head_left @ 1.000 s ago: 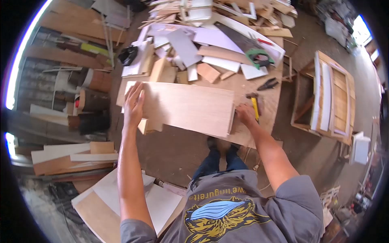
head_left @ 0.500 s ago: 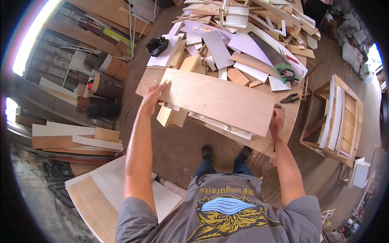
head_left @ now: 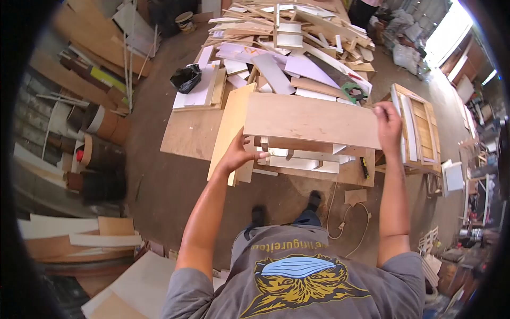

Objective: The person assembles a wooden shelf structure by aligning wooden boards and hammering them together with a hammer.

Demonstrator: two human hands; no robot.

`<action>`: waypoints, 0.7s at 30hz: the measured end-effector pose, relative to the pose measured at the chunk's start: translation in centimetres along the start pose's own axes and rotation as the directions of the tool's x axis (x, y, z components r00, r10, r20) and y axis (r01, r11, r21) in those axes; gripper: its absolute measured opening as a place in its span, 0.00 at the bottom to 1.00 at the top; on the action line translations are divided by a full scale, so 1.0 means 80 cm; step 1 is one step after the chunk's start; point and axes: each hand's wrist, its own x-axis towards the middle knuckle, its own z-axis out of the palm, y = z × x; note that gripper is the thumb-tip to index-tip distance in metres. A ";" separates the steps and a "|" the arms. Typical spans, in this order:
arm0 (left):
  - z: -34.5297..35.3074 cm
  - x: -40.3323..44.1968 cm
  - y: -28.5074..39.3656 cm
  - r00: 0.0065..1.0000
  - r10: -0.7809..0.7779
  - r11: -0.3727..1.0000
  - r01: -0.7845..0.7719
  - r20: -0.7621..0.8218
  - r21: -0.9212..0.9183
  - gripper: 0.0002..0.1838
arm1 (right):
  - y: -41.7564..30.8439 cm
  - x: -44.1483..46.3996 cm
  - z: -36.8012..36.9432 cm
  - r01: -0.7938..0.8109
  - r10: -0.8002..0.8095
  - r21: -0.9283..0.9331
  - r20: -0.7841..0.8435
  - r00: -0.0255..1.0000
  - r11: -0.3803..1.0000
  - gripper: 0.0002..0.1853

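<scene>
A thin rectangular plywood panel lies over a structure of white and wooden pieces at the near edge of the worktable. At the panel's left end is my left hand, its thumb stretched out to the right below the front edge and its fingers touching the corner. My right hand is curled round the panel's far right corner, fingertips bent at the edge. A longer yellowish board stands out beyond the panel's left end, beside my left hand.
Wood offcuts are heaped across the worktable. On them are a green-handled handsaw and a black plastic bag. A dark tool sits at the right edge. A wooden frame stands to the right; a cable trails on the floor.
The panel has come down from a tilted hold to lie on the structure, its right end swung up. My left hand has shifted to its near left corner, my right to the far right corner.
</scene>
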 end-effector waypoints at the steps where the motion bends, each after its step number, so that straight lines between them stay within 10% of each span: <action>1: 0.000 -0.001 0.010 1.000 0.016 0.999 -0.016 0.011 0.039 0.73 | -0.022 -0.002 0.019 -0.019 0.019 0.000 0.046 0.999 1.000 0.07; 11: -0.038 0.071 -0.015 0.896 0.421 0.892 -0.437 0.139 0.114 0.92 | -0.144 0.004 0.149 0.049 -0.040 -0.020 0.310 0.950 0.999 0.03; 21: -0.042 0.117 -0.037 0.837 0.354 0.795 -0.505 0.418 0.336 0.80 | -0.101 0.055 0.178 0.001 0.010 -0.021 0.528 0.849 1.000 0.05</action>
